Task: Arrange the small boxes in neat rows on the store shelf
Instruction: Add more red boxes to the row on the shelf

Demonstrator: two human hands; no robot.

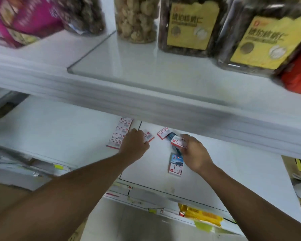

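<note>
Both forearms are reaching onto the white shelf point(59, 122); arranging is partly done.
One row of boxes point(119, 134) is standing; left hand point(135, 145) is pinching a box point(149, 135), right hand point(195, 153) gripping another box point(178, 141); loose boxes point(175, 165) are remaining.

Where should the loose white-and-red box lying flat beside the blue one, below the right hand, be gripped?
Pinch the white-and-red box across its two long side edges, coming from above. It lies flat on the white shelf, its top end against the blue box, so only the sides and near end are free.
</note>
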